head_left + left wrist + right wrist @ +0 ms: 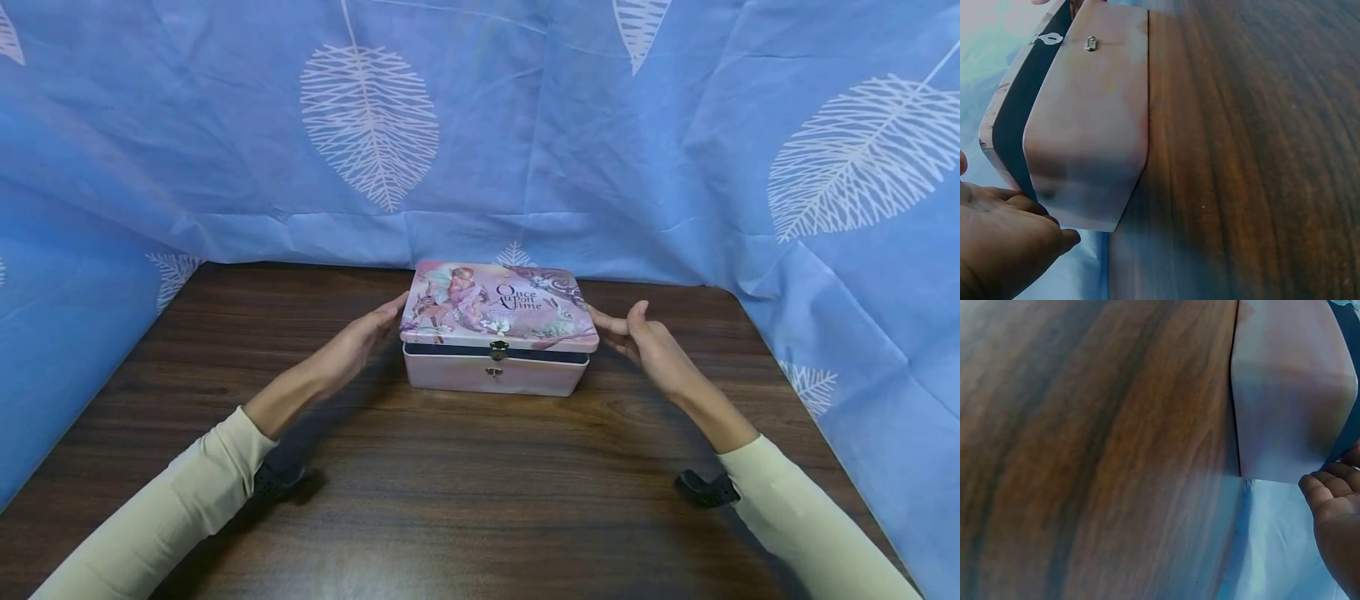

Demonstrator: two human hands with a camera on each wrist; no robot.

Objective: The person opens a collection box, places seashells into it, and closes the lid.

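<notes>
A pink tin box point(495, 375) stands at the far middle of the table, its clasp side facing me. Its printed lid point(480, 308) reads "Once upon a Time" and sits a little raised, with a dark band showing beneath it at the front. A metal clasp point(498, 350) hangs from the lid above a small catch point(493, 372), apart from it. My left hand point(352, 346) is at the box's left side, fingers stretched out along it. At the opposite side, my right hand point(656, 346) touches the box with extended fingers, thumb raised.
The dark wooden table point(480, 500) extends toward me from the box. A blue cloth point(480, 125) with white leaf prints hangs behind the table and along both sides. Each wrist carries a black strap device, one point(707, 489) under the right sleeve.
</notes>
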